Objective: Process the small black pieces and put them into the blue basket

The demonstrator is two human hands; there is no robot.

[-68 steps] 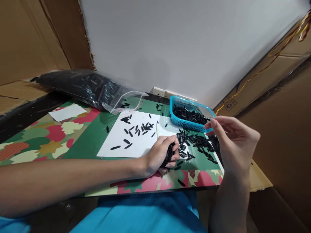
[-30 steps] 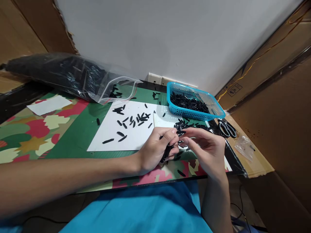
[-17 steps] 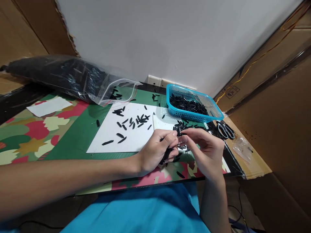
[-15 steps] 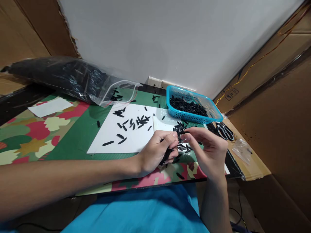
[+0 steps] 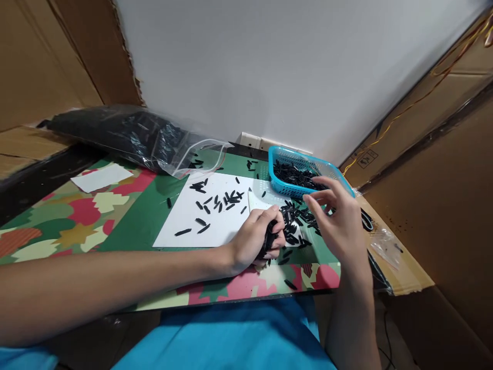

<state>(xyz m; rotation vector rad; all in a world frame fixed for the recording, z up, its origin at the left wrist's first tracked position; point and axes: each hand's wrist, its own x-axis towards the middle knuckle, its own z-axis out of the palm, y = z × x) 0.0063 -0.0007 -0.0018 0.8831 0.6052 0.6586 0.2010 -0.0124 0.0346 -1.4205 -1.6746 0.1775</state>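
Note:
My left hand is closed around a bunch of small black strips, whose dark ends show between the fingers. To its right, my right hand hovers with thumb and forefinger apart, and I see nothing between them. Beneath and between the hands lies a heap of loose black strips. More strips lie scattered on a white sheet of paper. Behind my right fingers stands a blue perforated basket holding many of the same black strips; the fingers overlap its front edge in view.
A large clear zip bag full of dark material lies at the back left. White paper rests on the patterned table cover. Scissors and a small plastic bag are at the right. Cardboard walls flank the table.
My right hand has moved away from the left hand, toward the basket, and its thumb and forefinger have parted. The left hand stays closed on its bunch. The view has shifted slightly.

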